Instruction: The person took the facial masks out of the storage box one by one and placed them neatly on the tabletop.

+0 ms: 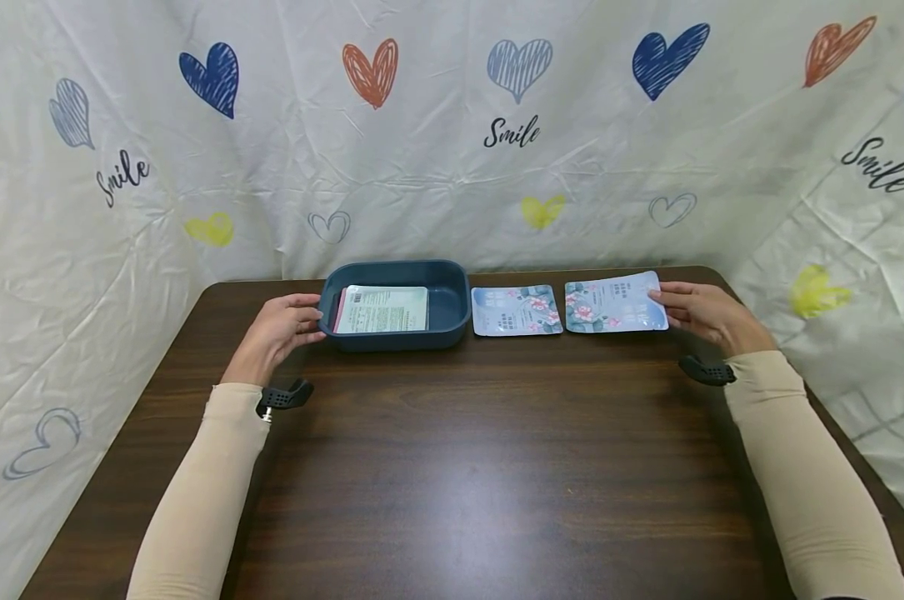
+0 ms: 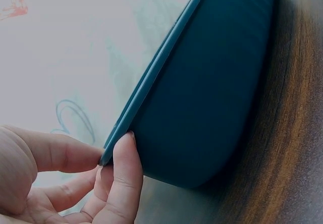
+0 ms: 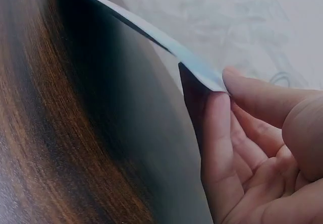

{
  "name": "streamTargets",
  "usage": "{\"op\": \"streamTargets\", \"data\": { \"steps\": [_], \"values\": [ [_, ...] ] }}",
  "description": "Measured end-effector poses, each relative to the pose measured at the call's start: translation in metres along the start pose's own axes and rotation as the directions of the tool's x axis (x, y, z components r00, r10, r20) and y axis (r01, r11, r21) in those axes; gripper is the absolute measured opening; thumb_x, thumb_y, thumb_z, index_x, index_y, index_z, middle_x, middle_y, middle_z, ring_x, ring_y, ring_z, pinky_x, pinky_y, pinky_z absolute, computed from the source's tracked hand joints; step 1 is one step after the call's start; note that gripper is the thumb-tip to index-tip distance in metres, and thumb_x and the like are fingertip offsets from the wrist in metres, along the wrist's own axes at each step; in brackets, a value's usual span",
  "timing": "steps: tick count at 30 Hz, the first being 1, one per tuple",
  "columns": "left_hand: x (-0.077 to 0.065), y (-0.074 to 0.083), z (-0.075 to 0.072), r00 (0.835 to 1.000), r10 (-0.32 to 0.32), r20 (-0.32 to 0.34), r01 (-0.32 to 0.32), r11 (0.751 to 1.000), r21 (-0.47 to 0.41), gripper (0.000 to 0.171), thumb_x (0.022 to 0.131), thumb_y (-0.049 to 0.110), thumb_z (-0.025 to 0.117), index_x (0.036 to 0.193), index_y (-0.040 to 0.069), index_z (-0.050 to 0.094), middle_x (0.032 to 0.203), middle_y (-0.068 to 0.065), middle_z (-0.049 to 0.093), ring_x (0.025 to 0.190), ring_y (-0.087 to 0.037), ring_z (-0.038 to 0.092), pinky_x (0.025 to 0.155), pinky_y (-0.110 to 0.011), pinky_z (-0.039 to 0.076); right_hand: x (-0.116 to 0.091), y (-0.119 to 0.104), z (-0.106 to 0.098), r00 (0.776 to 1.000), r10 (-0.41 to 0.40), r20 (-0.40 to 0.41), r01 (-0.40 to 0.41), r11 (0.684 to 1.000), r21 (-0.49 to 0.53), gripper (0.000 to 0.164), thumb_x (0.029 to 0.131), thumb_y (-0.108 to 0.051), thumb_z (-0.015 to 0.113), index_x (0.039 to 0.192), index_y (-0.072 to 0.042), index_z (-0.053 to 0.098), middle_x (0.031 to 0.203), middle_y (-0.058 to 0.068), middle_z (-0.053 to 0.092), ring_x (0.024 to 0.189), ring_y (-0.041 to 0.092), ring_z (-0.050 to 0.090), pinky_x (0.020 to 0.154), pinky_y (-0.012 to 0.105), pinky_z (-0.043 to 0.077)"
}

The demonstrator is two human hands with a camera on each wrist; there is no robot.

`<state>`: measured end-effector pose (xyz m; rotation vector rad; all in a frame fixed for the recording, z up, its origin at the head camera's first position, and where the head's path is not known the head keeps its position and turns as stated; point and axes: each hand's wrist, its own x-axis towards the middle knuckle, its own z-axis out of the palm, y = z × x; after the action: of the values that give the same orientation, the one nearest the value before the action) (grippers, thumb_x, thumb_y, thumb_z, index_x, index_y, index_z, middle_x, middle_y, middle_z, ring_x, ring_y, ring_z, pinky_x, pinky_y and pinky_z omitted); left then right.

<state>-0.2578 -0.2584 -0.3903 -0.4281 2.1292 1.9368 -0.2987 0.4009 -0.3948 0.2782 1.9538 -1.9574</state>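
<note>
A dark blue plastic basin (image 1: 399, 341) stands on the table's far side, left of the middle. My left hand (image 1: 282, 323) pinches its left rim, thumb on one side and fingers on the other in the left wrist view. Inside the basin lies a pale green printed packet (image 1: 384, 309), with a pink edge showing beneath it. My right hand (image 1: 706, 315) pinches the right edge of a light blue flowered packet (image 1: 616, 302); in the right wrist view this edge is raised off the table. Between that packet and the basin, a second flowered packet (image 1: 516, 311) lies flat.
The brown wooden table (image 1: 481, 467) runs back to a white curtain (image 1: 437, 158) printed with hearts and the word "Smile". Black bands (image 1: 287, 394) circle both wrists over beige sleeves.
</note>
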Motion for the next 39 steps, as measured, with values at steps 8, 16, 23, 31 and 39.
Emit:
{"op": "streamTargets", "data": {
  "steps": [8,16,23,31,39],
  "values": [
    [-0.0004,0.0001,0.0001,1.000,-0.002,0.000,0.002,1.000,-0.005,0.051,0.104,0.007,0.053,0.154,0.007,0.042,0.146,-0.019,0.045,0.108,-0.027,0.058,0.085,-0.027,0.059,0.0041,-0.0004,-0.0003,1.000,0.016,-0.014,-0.017,0.996,-0.091,0.017,0.098,-0.012,0.067,0.098,-0.028,0.070,0.087,-0.010,0.074,0.079,0.005,0.070,0.069,0.021,0.057],
    [-0.0012,-0.0006,0.0006,1.000,0.008,0.001,-0.008,1.000,0.002,0.050,0.104,0.007,0.053,0.153,0.008,0.042,0.146,-0.020,0.045,0.107,-0.026,0.059,0.086,-0.028,0.059,0.0085,0.0041,0.0033,0.997,-0.011,-0.078,-0.010,0.966,-0.258,0.035,0.095,-0.020,0.073,0.126,-0.019,0.056,0.085,-0.018,0.070,0.079,0.000,0.065,0.072,0.019,0.057],
    [-0.0012,-0.0011,0.0000,1.000,0.004,-0.004,-0.004,1.000,0.007,0.050,0.104,0.009,0.054,0.153,0.008,0.043,0.146,-0.020,0.046,0.105,-0.025,0.059,0.087,-0.028,0.059,0.0077,0.0022,0.0043,0.996,-0.041,-0.082,0.018,0.967,-0.253,0.035,0.095,-0.017,0.073,0.126,-0.018,0.058,0.085,-0.016,0.071,0.079,-0.001,0.065,0.071,0.018,0.056],
    [-0.0022,0.0001,0.0002,1.000,0.004,-0.001,-0.003,1.000,0.007,0.050,0.104,0.009,0.054,0.153,0.009,0.042,0.146,-0.019,0.045,0.107,-0.026,0.059,0.088,-0.028,0.058,0.0054,-0.0016,0.0052,0.996,-0.042,-0.076,0.021,0.966,-0.259,0.050,0.095,-0.016,0.073,0.140,-0.011,0.054,0.088,-0.019,0.069,0.084,-0.001,0.066,0.076,0.020,0.058],
    [-0.0016,-0.0001,0.0008,1.000,0.000,-0.011,0.000,1.000,0.006,0.050,0.104,0.009,0.054,0.153,0.008,0.043,0.143,-0.018,0.047,0.103,-0.024,0.060,0.088,-0.028,0.059,0.0050,-0.0030,0.0040,0.994,-0.089,-0.065,0.065,0.950,-0.306,0.051,0.099,-0.012,0.067,0.145,0.001,0.049,0.093,-0.020,0.070,0.089,-0.003,0.068,0.081,0.021,0.058]
  ]
}}
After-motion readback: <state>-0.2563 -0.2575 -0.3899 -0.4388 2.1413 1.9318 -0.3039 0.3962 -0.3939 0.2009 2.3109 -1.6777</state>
